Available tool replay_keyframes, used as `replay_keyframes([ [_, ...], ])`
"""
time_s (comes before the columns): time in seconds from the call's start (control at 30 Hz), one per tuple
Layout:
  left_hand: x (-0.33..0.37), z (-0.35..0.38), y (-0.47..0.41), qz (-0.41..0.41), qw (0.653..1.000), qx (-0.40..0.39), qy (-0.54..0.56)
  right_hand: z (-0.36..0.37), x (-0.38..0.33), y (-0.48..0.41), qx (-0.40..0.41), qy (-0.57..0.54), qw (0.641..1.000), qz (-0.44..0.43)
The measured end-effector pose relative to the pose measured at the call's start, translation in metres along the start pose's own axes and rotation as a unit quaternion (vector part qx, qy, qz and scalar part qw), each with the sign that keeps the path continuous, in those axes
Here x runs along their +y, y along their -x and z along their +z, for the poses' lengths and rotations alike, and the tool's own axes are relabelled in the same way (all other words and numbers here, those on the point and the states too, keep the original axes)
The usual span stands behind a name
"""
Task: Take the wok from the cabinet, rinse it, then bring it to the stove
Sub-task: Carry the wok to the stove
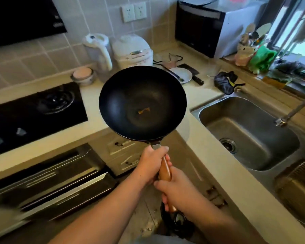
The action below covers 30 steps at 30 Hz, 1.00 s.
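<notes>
both your hands [164, 175] grip the wok [142, 103] handle, held over the counter [209, 155]. next, swing it right to the sink [250, 131] and rinse.

Spanning the corner, a pale countertop [197, 124], carrying a black gas stove [33, 111] on the left and a steel sink [250, 127] on the right. Sitting along the back: white kettle [99, 50], rice cooker [132, 51], covered bowl [82, 76], plate [181, 74], cleaver [192, 73], black oven [201, 30].
</notes>
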<state>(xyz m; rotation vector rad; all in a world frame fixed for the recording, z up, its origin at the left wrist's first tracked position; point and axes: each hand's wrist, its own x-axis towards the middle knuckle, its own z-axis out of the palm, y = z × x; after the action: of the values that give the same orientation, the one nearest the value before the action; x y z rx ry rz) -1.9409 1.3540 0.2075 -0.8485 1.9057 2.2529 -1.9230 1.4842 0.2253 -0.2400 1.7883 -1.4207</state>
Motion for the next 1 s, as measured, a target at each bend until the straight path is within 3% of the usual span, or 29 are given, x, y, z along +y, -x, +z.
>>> replay_keyframes([
  [0.53, -0.048, -0.249, 0.176, -0.006, 0.976, 0.2, 0.089, 0.271, -0.013, 0.038, -0.186, 0.089, 0.979, 0.006],
  [1.0, -0.093, -0.443, 0.284, 0.001, 0.91, 0.382, 0.164, 0.47, -0.03, 0.028, -0.379, 0.204, 0.903, -0.005],
])
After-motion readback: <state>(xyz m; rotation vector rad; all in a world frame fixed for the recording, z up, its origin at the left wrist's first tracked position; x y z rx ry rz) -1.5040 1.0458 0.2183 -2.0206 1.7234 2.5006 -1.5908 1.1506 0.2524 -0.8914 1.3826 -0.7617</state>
